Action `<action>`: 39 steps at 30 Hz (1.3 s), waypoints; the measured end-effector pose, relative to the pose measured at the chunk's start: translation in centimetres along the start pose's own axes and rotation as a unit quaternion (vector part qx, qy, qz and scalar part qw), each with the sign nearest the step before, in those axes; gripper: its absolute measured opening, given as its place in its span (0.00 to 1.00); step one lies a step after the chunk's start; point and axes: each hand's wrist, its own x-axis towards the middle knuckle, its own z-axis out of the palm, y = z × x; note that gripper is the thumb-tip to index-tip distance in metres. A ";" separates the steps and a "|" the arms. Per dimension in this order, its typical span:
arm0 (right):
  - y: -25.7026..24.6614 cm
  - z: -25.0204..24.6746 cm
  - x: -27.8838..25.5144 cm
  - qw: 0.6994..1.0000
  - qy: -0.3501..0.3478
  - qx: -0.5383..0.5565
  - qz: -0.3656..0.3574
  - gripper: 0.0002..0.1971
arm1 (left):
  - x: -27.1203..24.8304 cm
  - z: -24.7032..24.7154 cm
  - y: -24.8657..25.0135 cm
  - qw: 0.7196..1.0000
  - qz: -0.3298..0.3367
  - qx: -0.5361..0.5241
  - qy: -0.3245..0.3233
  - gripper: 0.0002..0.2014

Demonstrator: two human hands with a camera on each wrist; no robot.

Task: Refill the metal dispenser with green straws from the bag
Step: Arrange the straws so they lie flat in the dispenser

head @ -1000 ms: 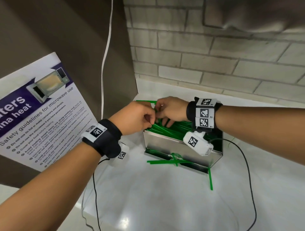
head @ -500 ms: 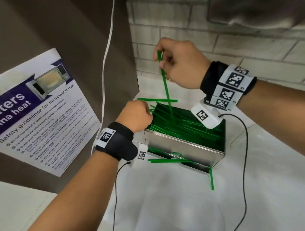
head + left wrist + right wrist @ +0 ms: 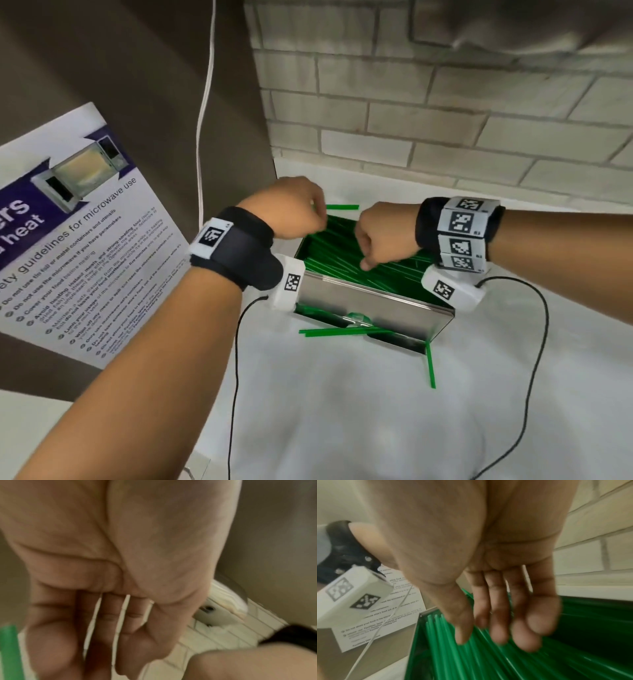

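Green plastic straws [image 3: 346, 255] filling open-topped shiny metal dispenser box [image 3: 373, 305] on white counter [image 3: 342, 411]. I'm judging levelling step underway. Right hand [image 3: 496, 601] hovering over pile, fingers loose, empty. Left hand [image 3: 291, 209] at box's left edge, fingers relaxed, apparently empty. Next: tucking in stray straw [image 3: 342, 207] overhanging far rim.

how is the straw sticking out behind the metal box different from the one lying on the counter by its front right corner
The straw behind the box sits up at the metal box rim between the hands, lying crosswise; the straw by the front corner lies low on the white counter, pointing toward the camera. Only a short end of the back one shows; far more of the front one's length is visible. Both are thin, straight and green, outside the stack in the box.
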 end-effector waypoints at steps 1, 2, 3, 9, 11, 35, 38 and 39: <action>0.3 0.2 -0.3 0.999 -0.042 -0.002 0.014 0.18 | 0.1 0.5 0.9 0.999 0.029 -0.001 -0.032 0.09; 0.4 0.6 -0.5 0.997 -0.074 -0.018 0.026 0.18 | 0.4 1.1 1.5 0.996 0.055 0.019 -0.072 0.12; 0.6 1.1 -0.6 0.994 -0.092 -0.047 0.032 0.19 | 0.7 1.8 2.0 0.989 0.073 0.051 -0.115 0.16; 1.5 4.2 -0.9 0.988 -0.135 -0.077 0.019 0.09 | 2.4 4.4 3.4 0.944 0.092 0.215 -0.232 0.28; 1.7 4.6 -0.7 0.988 -0.135 -0.072 0.015 0.11 | 2.7 4.4 3.6 0.934 0.089 0.242 -0.248 0.27; 1.7 2.9 -1.0 0.980 -0.181 0.067 0.049 0.08 | 2.5 5.8 1.3 0.953 0.075 0.153 -0.249 0.20; 1.7 1.6 -0.6 0.979 -0.137 0.130 0.078 0.13 | 1.9 5.9 0.6 0.939 0.131 0.191 -0.255 0.22; 1.6 1.3 -0.2 0.977 -0.112 0.159 0.083 0.15 | 1.6 6.0 0.4 0.935 0.146 0.200 -0.252 0.22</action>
